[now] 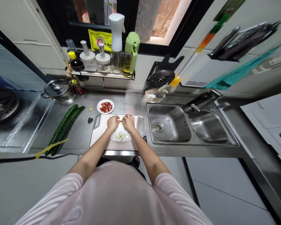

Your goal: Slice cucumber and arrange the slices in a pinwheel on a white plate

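Note:
Over the far part of a white plate [112, 137], my left hand [113, 123] and my right hand [128, 122] come close together with fingers bent and pinched. A tiny reddish-orange bit shows between the fingertips, too small to name, and I cannot tell which hand has it. On the near part of the plate, thin cucumber slices [120, 136] form a pinwheel; a few more pale slices lie partly hidden under my hands. The plate rests on a white cutting board [98, 135]. A small white dish [98, 107] of little red pieces [106, 107] sits just beyond the board's left side.
Two whole cucumbers [65, 126] lie at the left, with a cut cucumber end [90, 120] nearer the board. A dark knife handle [145, 138] sticks out at the board's right. Further right is a double sink [170, 125]. A lidded pot [58, 90] and a bottle rack [103, 74] stand behind.

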The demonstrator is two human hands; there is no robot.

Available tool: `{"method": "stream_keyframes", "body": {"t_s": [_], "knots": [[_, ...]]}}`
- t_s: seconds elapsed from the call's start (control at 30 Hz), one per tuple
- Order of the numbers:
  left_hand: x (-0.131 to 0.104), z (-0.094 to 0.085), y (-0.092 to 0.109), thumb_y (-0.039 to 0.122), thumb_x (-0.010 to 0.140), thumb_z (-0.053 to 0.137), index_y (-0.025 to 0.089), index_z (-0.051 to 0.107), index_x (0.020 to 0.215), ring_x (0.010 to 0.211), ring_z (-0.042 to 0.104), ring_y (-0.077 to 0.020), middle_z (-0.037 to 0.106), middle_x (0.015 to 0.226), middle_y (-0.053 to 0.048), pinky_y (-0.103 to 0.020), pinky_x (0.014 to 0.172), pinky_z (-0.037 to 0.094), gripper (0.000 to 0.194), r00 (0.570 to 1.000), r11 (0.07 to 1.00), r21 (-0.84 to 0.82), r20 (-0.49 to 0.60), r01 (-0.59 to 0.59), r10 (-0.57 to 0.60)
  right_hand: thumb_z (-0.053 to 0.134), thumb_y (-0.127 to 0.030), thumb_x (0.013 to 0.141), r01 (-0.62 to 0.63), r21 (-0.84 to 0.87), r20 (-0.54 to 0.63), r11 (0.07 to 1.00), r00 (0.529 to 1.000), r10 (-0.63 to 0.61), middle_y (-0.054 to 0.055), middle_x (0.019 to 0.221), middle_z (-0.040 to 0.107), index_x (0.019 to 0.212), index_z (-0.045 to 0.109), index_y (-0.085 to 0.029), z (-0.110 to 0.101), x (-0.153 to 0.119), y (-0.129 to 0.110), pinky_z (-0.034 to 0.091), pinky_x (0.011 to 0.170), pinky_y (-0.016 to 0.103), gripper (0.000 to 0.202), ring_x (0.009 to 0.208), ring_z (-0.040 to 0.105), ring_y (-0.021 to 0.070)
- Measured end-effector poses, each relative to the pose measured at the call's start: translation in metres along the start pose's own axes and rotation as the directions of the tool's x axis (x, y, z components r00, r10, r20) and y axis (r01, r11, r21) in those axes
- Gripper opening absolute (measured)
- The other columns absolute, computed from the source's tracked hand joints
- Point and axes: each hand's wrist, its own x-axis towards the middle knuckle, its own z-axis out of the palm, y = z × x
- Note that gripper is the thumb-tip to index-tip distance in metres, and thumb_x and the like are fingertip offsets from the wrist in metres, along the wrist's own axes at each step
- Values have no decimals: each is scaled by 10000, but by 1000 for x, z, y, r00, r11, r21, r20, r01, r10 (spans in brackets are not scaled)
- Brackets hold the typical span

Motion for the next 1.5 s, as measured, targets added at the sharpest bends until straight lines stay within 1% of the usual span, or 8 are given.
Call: {"method": "stream_keyframes", "body": {"t_s": [0.13, 0.47, 0.67, 0.87, 1.1, 1.27, 1.33, 1.5], "knots": [[0, 0, -2, 276, 810, 560, 247, 635, 971, 897, 570, -192, 654, 926, -43, -282, 759, 388, 180, 1000, 1000, -3, -16, 0, 0, 513, -240, 858, -20, 27, -18, 999, 1000, 21, 84, 1077, 525, 895, 641, -210, -3, -1, 1, 280, 911, 379, 136, 1060, 345, 247], [-12, -9, -14, 258, 811, 520, 247, 639, 953, 888, 585, -183, 664, 922, -31, -270, 768, 404, 185, 993, 999, -48, -119, 5, -11, 537, -225, 825, -42, 189, -240, 981, 967, 88, 66, 1005, 558, 858, 649, -219, -14, -16, 0, 309, 905, 375, 117, 1031, 397, 250], [-29, -16, -20, 308, 808, 530, 229, 640, 949, 826, 591, -169, 668, 889, -25, -255, 725, 410, 196, 990, 990, -142, -140, -9, -11, 532, -243, 833, 27, 285, -349, 958, 934, 77, 61, 957, 562, 821, 650, -215, -25, -45, -15, 326, 934, 370, 122, 1012, 437, 231], [-34, -19, -32, 326, 804, 524, 221, 645, 941, 782, 586, -156, 667, 849, -22, -242, 699, 410, 211, 986, 978, -208, -162, 5, -40, 522, -243, 845, 57, 329, -346, 943, 936, 64, 57, 931, 564, 817, 642, -214, -26, -89, -19, 341, 931, 383, 126, 990, 474, 215], [-3, -33, -49, 335, 806, 524, 240, 645, 964, 791, 588, -173, 668, 861, -24, -257, 700, 398, 221, 946, 974, -183, -269, 136, -183, 521, -254, 844, 5, 339, -320, 941, 941, 110, 54, 912, 576, 806, 634, -215, -29, -114, -7, 354, 911, 390, 126, 982, 476, 221], [28, -42, -47, 314, 826, 507, 263, 650, 986, 873, 597, -210, 672, 965, -51, -290, 726, 403, 220, 913, 949, -114, -260, 295, -315, 514, -250, 850, 8, 330, -319, 944, 942, 103, 52, 907, 575, 805, 628, -213, -30, -114, -8, 350, 912, 386, 128, 970, 483, 215], [40, -44, -45, 299, 834, 491, 265, 654, 991, 919, 590, -221, 661, 1028, -65, -301, 739, 409, 229, 915, 951, -57, -259, 305, -309, 511, -245, 851, 13, 330, -320, 944, 942, 99, 54, 915, 573, 812, 627, -214, -30, -112, -10, 350, 911, 384, 126, 971, 484, 213], [65, -46, -43, 263, 829, 485, 244, 660, 1022, 987, 569, -244, 631, 1087, -102, -333, 802, 419, 261, 953, 960, 126, -210, 248, -219, 509, -231, 851, 25, 333, -331, 943, 939, 92, 55, 918, 570, 825, 627, -215, -34, -109, -17, 351, 917, 382, 122, 981, 479, 212]]}}
